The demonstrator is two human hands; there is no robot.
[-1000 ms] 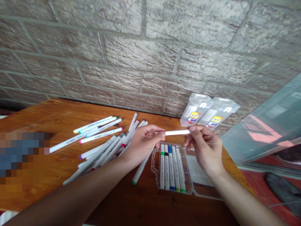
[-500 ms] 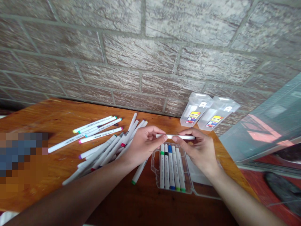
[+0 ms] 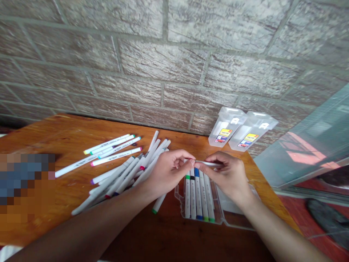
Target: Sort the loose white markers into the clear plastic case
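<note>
A white marker [image 3: 209, 163] lies level between my two hands, above an open clear plastic case [image 3: 179, 195]. My left hand [image 3: 169, 168] is closed, thumb and fingers pinching the marker's left end. Farther along, my right hand [image 3: 231, 175] pinches the marker's body, its fingers covering the right end. A small dark spot shows on the marker between the fingertips; whether a cap is off I cannot tell. Several white markers [image 3: 199, 198] stand side by side in the case, with green, black and blue bands or ends. My hands partly hide their upper ends.
A loose pile of markers [image 3: 128, 174] lies left of my left hand on the wooden table [image 3: 68, 127]. One green-ended marker [image 3: 159, 203] lies beside the case. Two clear containers [image 3: 244, 140] stand at the back against the stone wall [image 3: 147, 87].
My right hand has shifted slightly left along the marker, bringing the fingertips of both hands together. The marker has dropped a little and tilted. The surrounding markers have stayed put.
</note>
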